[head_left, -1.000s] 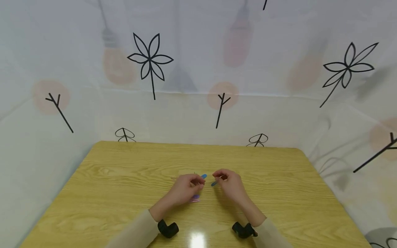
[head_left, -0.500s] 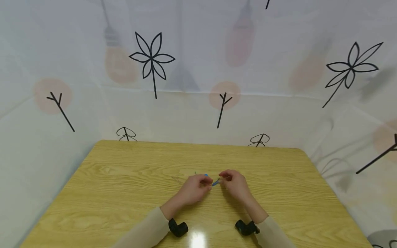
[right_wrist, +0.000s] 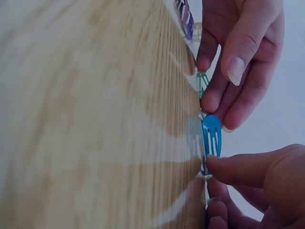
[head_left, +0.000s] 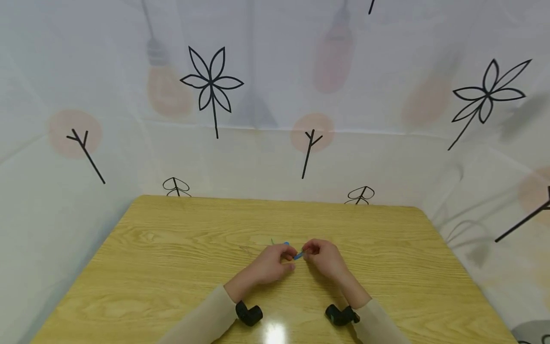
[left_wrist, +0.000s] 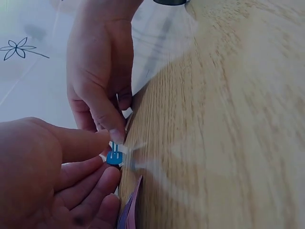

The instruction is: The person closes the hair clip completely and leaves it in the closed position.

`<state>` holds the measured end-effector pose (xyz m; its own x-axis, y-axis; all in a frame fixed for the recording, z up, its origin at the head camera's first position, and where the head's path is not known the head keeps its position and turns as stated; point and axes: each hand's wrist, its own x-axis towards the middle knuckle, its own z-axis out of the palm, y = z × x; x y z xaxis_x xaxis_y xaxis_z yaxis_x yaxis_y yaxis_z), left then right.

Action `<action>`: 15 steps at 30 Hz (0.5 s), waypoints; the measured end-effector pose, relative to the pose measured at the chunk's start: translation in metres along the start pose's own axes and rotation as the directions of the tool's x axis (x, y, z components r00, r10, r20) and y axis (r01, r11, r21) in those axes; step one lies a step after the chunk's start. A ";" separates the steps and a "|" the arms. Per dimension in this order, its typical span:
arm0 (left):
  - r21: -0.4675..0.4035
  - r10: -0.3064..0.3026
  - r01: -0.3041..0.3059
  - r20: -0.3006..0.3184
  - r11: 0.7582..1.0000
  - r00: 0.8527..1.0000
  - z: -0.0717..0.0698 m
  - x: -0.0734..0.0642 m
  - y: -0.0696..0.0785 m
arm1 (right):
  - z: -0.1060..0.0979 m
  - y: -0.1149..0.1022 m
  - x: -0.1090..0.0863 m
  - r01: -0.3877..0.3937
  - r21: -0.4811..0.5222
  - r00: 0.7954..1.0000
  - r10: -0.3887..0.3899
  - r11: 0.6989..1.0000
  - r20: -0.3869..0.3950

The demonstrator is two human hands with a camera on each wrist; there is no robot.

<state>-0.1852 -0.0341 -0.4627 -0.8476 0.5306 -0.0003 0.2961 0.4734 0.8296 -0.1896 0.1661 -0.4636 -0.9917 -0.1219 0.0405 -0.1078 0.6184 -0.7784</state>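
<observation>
Between my two hands is a blue snap hair clip [head_left: 298, 256], a flat slotted teardrop. My right hand [head_left: 327, 260] pinches its narrow end between thumb and fingers, as the right wrist view shows, with the rounded end of the clip [right_wrist: 212, 131] pointing at the other hand. My left hand [head_left: 270, 265] is just left of the clip, thumb apart from loosely bent fingers and fingertips close to the clip's end. Under those fingers lies a green hair clip [right_wrist: 202, 83]. A second blue piece [head_left: 286, 243] peeks out behind the left hand, mostly hidden.
The wood-grain table [head_left: 172, 267] stretches around both hands. Pink and purple hair clips [right_wrist: 186, 20] lie beyond the left hand, hidden by it in the head view. A patterned white cloth [head_left: 258, 157] hangs behind the table.
Both hands have shifted to the right, the left further, covering the purple and pink clips. The right fingers have closed in on the blue clip, while the left thumb has spread from its fingers.
</observation>
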 end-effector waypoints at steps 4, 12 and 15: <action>0.016 0.012 -0.012 0.019 1.000 1.000 -0.001 -0.001 0.001 | -0.001 0.001 0.000 0.006 0.000 1.000 -0.006 1.000 0.023; -0.014 -0.007 0.007 0.044 1.000 0.999 -0.002 0.000 -0.001 | -0.003 0.001 0.000 0.023 -0.001 0.999 -0.023 1.000 0.036; -0.069 -0.024 0.028 0.054 0.997 0.998 -0.002 -0.001 -0.001 | -0.003 0.002 0.001 0.020 0.002 0.999 -0.020 1.000 0.033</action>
<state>-0.1858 -0.0364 -0.4623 -0.8297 0.5560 -0.0503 0.2412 0.4383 0.8659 -0.1907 0.1693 -0.4637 -0.9866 -0.1594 0.0352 -0.1270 0.6145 -0.7786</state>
